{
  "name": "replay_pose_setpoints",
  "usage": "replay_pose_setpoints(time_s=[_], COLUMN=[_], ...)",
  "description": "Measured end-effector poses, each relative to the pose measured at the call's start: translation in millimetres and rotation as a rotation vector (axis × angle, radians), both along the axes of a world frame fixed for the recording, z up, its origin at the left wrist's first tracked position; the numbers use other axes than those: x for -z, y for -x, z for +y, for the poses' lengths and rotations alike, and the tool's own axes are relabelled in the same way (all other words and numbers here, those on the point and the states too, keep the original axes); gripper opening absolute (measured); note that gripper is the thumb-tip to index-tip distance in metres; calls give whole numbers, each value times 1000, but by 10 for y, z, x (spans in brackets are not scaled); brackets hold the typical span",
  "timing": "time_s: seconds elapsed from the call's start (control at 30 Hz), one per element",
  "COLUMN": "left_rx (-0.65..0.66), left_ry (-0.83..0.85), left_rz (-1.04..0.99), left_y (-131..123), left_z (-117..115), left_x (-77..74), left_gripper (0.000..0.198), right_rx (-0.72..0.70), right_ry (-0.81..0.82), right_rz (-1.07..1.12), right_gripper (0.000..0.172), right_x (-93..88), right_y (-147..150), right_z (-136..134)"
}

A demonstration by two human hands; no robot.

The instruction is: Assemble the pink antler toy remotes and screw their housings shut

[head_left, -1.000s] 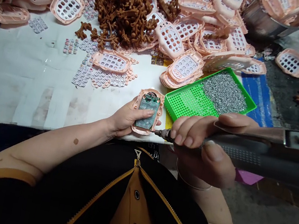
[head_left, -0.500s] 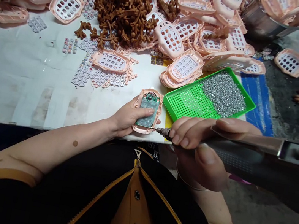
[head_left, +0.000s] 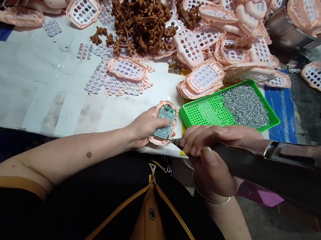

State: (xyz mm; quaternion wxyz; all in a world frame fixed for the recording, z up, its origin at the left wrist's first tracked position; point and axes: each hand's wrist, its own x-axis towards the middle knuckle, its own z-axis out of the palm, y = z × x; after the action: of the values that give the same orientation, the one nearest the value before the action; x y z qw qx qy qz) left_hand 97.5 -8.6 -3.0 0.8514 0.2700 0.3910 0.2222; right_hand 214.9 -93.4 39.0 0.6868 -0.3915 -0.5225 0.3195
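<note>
Looking down through the head camera from my remote station, I find both of the person's forearms reaching onto a white paper-covered table (head_left: pixel 28 92). The left hand (head_left: pixel 143 127) lies narrow and flat, its fingers across a green circuit board (head_left: pixel 164 127) seated in a pink plastic casing (head_left: pixel 158 141), pinning both to the table edge. The right hand (head_left: pixel 212 162) is closed firmly around a heavy electric screwdriver (head_left: pixel 234 160), which comes in from the right, roughly level. Its metal bit (head_left: pixel 177 141) sits at the casing's lower right corner, touching or just beside it; I cannot tell which.

I judge the step in hand to be driving at that corner of the casing. From here, the next move calls for the bit to be lined up squarely while the left hand keeps the board from sliding.

Just beyond lies a green pegged tray (head_left: pixel 201 115) with a heap of tiny silver screws (head_left: pixel 245 105). Farther off are rubber keypads (head_left: pixel 95 81), a stack of pink casings (head_left: pixel 203 78), and tangled brown sprues (head_left: pixel 140 21).
</note>
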Motion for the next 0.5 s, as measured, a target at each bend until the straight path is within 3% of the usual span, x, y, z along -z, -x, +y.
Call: replay_pose_setpoints(time_s=[0.3, 0.4, 0.5], left_rx=[54, 91, 121], left_ry=[13, 8, -32], left_rz=[58, -8, -104], left_y=[13, 58, 191], left_z=[37, 49, 87], left_x=[-30, 1, 83], left_gripper=[39, 38, 42], right_rx=[205, 355, 493], right_ry=[-44, -95, -103], right_rz=[37, 17, -14], right_gripper=[25, 36, 32], right_x=[-244, -225, -123], right_y=[-71, -161, -302], right_z=[-98, -202, -346])
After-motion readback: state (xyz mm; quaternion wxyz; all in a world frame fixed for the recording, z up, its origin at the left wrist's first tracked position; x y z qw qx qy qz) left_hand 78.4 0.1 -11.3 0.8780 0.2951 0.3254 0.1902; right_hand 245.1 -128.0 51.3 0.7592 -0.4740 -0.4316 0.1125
